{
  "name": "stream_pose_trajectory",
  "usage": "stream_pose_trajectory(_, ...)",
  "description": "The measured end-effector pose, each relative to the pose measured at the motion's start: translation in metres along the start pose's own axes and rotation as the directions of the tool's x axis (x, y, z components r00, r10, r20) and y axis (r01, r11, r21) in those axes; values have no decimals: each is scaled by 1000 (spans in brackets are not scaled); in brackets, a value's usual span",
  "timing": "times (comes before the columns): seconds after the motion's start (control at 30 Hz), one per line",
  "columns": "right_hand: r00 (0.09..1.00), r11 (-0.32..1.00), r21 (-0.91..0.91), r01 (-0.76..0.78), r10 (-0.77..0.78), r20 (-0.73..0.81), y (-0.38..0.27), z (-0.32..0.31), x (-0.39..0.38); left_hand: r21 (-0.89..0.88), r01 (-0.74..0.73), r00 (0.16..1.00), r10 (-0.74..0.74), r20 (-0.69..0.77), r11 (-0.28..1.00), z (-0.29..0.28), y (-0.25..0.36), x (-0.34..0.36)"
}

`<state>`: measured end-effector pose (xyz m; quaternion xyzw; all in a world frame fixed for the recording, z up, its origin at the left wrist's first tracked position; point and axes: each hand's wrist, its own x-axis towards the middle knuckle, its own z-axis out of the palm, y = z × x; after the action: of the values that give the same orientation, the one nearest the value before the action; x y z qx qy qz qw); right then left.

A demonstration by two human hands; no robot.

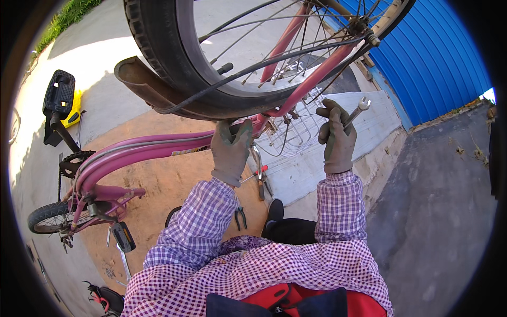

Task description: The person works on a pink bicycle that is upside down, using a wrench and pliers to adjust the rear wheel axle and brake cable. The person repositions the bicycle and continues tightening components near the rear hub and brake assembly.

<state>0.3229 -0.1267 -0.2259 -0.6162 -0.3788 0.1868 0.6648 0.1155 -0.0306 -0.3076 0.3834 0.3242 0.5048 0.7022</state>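
Observation:
A pink bicycle (142, 145) stands upside down before me, its front wheel's black tire (158, 58) raised near my face. My left hand (231, 148), in a grey-green work glove, is closed on the pink frame where it meets the fork, just under the tire. What its fingertips touch there is partly hidden. In my right hand (338, 138), gloved alike, a silver wrench (360, 109) is gripped, its jaw end pointing up and to the right. That hand is apart from the bicycle, to the right of the pink fork (311, 87).
Pliers (241, 217) and other hand tools lie on the brown board (158, 185) below the bicycle. A wire basket (290, 132) sits beneath the fork. Left are a black pedal (124, 236) and a yellow case (74, 108). A blue corrugated shutter (428, 58) stands at right.

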Motion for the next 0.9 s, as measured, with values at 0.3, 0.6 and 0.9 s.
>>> stream_pose_trajectory(0.3,979,980,47,-194,197,-49,7,57,9,123,-139,977,116,176,983,-38,-5,33)
stream_pose_trajectory(0.6,947,947,14,-321,321,18,2,49,21,-139,-144,963,171,208,980,-39,-20,51)
stream_pose_trajectory(0.9,900,902,-124,-414,426,94,-4,42,30,116,-222,968,205,143,968,-8,10,33)
